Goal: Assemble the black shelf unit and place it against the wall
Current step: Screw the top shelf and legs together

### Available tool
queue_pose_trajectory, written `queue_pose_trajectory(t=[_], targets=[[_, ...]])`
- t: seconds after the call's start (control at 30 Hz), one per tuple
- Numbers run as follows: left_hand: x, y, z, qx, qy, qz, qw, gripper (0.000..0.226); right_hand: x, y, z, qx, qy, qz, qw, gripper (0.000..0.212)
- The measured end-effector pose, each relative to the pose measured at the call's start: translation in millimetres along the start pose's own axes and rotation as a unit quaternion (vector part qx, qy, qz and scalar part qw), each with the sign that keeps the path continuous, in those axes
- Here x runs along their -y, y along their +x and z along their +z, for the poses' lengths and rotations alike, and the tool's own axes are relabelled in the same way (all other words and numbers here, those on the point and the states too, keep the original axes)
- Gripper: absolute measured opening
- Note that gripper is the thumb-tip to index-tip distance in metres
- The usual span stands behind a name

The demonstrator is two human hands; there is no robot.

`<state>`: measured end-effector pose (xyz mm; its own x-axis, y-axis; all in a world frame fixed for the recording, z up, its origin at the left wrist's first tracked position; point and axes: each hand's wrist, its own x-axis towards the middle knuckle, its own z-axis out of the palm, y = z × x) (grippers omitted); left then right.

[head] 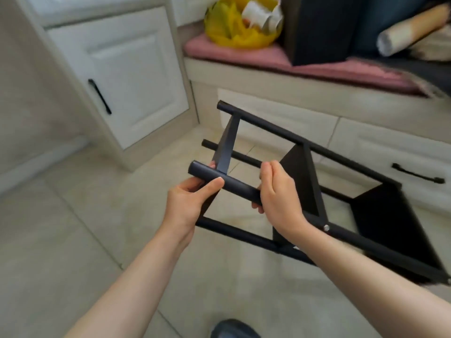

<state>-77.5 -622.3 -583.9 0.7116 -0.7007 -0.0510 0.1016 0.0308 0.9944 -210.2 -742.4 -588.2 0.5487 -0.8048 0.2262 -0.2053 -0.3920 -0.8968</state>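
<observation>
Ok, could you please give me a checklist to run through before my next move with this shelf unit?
1. Grip: left hand and right hand both hold the near post. Ok.
2. Shelf unit upright: it is tipped on its side. Not ok.
3. Screw on the near post: in place, but whether it is tight, cannot tell.
4. Far end of the unit: out of frame. Cannot tell.
5. Shoe apart from the lower post. Ok.
6. Wall spot: only the cabinet and bench show. Cannot tell.
</observation>
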Motion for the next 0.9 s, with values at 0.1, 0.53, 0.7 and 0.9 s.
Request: queue_pose_trajectory(t=[0.1,0.53,0.7,0.9], targets=[[48.0,-6.0,-14.3,-0.014,-0.041,-0.055,0.998,0.065,-32.5,-10.6,19.6,0.047,-0.06,0.021,0.997,0.029],[153.6,-47.6,-38.8,-0.012,-0.027,-0.197,0.98,0.067,-112.2,-59.3,42.7,0.147,-0.162,0.068,0.974,0.029],[167.4,-58.0,-51.9,0.0,0.051,-0.168,0.985,0.056,-119.7,-75.6,41.6,0.186,-0.165,0.085,0.965,0.035],[164.5,-68.0,-55.3,0.023,0.131,-0.134,0.982,0.049,-119.7,-86.3,36.2,0.214,-0.164,0.117,0.956,0.029]])
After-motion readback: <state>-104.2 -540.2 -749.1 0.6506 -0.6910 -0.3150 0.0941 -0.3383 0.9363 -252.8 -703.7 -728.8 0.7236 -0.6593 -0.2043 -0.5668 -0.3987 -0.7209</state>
